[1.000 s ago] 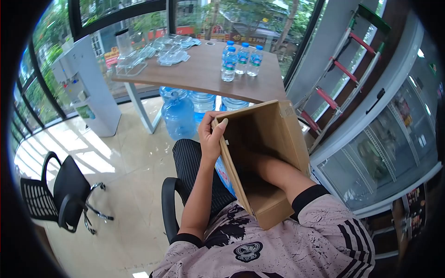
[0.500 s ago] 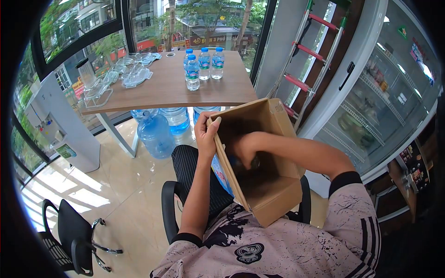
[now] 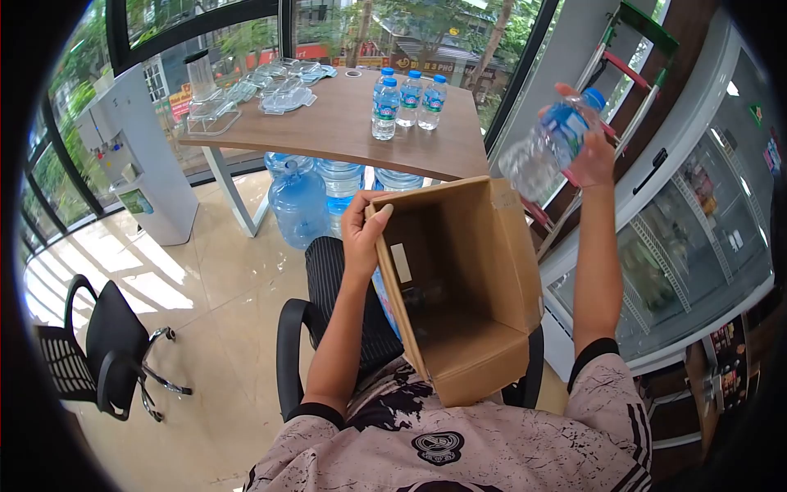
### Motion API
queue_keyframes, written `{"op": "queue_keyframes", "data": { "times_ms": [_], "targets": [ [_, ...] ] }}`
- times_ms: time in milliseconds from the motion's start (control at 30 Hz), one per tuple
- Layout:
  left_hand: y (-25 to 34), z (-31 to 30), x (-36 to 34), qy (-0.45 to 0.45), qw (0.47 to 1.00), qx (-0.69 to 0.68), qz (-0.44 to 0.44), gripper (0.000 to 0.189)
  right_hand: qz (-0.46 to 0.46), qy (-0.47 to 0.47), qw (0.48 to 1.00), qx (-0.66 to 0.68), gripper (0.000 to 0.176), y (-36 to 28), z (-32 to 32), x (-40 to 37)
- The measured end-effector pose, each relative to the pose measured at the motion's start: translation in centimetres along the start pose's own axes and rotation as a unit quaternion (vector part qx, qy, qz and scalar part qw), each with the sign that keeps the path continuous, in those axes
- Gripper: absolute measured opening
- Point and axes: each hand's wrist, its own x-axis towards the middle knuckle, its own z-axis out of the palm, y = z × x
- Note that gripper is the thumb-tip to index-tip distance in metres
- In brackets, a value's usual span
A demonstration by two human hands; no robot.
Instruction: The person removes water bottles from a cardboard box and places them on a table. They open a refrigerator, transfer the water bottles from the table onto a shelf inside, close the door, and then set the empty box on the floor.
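My left hand (image 3: 363, 234) grips the upper left edge of an open cardboard box (image 3: 484, 328), which is tilted on my lap. Inside the box lies something small and dark (image 3: 416, 297), too dim to make out. Raised to the right of the box, my right hand (image 3: 592, 152) is wrapped round a clear plastic bottle (image 3: 545, 143) with a blue cap and blue label, held at a slant. Several similar water bottles (image 3: 385, 111) stand upright on the brown table (image 3: 328, 135) ahead.
Clear plastic pieces (image 3: 287, 97) lie on the table's left part. Large blue water jugs (image 3: 299, 205) stand underneath. A white dispenser (image 3: 152, 164) and a black chair (image 3: 119, 344) are at the left; a ladder (image 3: 623, 74) and a glass-door fridge (image 3: 689, 213) at the right.
My right hand has come out of the box and up to the right with a bottle in it. My left hand still holds the box edge. The view has turned to the right.
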Motion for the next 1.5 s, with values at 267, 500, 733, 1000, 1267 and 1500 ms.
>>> {"op": "queue_keyframes", "data": {
  "times_ms": [267, 500, 733, 1000, 1267, 1500],
  "targets": [
    [3.6, -2.9, -1.7, 0.083, 0.992, 0.087, 0.029, 0.029, -0.057, 0.286, 0.953, 0.084, 0.046, 12.9, -5.3, 4.3],
    [6.2, -5.2, -4.9, 0.175, 0.973, 0.126, 0.077, 0.037, 0.013, 0.294, 0.951, -0.095, 0.06, 22.6, -4.6, 6.9],
    [8.3, -6.2, -7.9, 0.269, 0.935, 0.189, 0.131, 0.049, 0.019, 0.267, 0.933, -0.241, 0.068, 28.5, -4.4, 9.9],
    [10.2, -5.3, -10.4, 0.321, 0.896, 0.254, 0.172, 0.051, -0.018, 0.219, 0.89, -0.399, 0.092, 35.1, -6.6, 9.7],
    [10.3, -5.9, -12.4, 0.347, 0.872, 0.278, 0.205, 0.051, 0.143, 0.215, 0.838, -0.481, 0.086, 34.1, -5.3, 11.1],
    [10.2, -7.3, -11.2, 0.331, 0.885, 0.269, 0.186, 0.045, 0.038, 0.177, 0.82, -0.543, 0.079, 35.6, -6.0, 10.7]
  ]
}}
